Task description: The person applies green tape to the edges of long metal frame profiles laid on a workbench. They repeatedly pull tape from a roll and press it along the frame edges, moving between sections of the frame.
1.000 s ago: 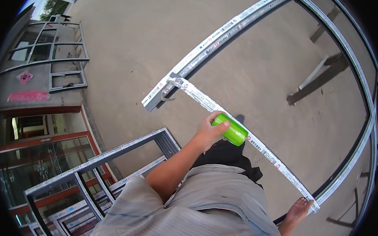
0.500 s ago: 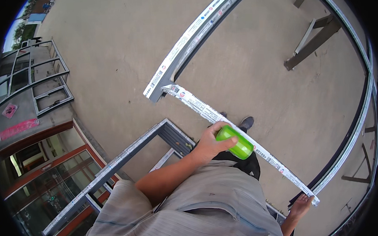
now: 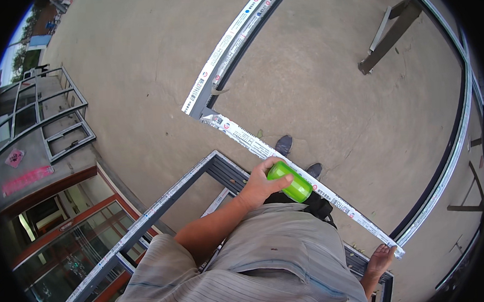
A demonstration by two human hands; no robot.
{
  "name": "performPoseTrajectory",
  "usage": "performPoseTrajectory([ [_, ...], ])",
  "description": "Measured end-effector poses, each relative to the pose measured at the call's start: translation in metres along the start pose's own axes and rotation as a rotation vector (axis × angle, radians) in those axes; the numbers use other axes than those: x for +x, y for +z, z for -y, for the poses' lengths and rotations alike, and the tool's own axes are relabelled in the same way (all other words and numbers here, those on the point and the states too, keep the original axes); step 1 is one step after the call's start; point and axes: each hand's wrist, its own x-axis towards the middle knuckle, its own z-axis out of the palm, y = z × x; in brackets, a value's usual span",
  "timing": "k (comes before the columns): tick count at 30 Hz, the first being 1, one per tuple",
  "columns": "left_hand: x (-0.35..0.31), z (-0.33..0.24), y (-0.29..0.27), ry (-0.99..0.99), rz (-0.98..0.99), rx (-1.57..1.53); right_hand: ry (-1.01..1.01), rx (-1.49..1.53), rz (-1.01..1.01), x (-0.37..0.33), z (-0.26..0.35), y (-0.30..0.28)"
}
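Concrete yard floor (image 3: 139,63) fills most of the view, seen from above; big window frame (image 3: 235,31) w/ white protective film lies raised over it, one long bar running up-right, another bar (image 3: 309,183) crossing diag. in front of the person; left hand (image 3: 260,185) curled round a bright green can (image 3: 290,181), thumb on top, fingers underneath, can tilted & lying just against the near edge of that diag. bar; right hand (image 3: 380,261) at lower right, fingers spread fairly wide, touching the bar's far end near the frame corner, gripping nothing that can be made out; two dark shoes (image 3: 284,145) visible below the bar on the concrete; grey striped shirt (image 3: 270,264) fills the bottom; second dark grey frame (image 3: 162,204) leans at lower left beside red-framed glass doors (image 3: 49,237); more grey frames (image 3: 49,123) stacked at far left; wooden trestle (image 3: 389,34) stands upper right, well apart from the hands.
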Motion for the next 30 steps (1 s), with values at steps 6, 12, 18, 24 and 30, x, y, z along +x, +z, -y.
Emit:
performPoseTrajectory([
  [6, -0.006, 0.014, -0.003, -0.002, -0.007, 0.012, 0.019, 0.061, 0.056, -0.008, -0.014, -0.023],
  [12, -0.002, 0.015, -0.012, 0.034, -0.021, -0.054, 0.066, 0.108, 0.066, -0.015, -0.033, -0.010],
  [18, -0.005, 0.024, -0.021, 0.022, 0.003, -0.047, 0.096, 0.134, 0.003, -0.028, -0.048, -0.010],
  [24, -0.008, 0.022, -0.024, 0.010, 0.001, -0.079, 0.121, 0.195, 0.047, -0.036, -0.058, -0.014],
  [30, -0.002, 0.031, -0.032, 0.040, -0.009, -0.009, 0.140, 0.324, 0.149, -0.038, -0.073, -0.040],
])
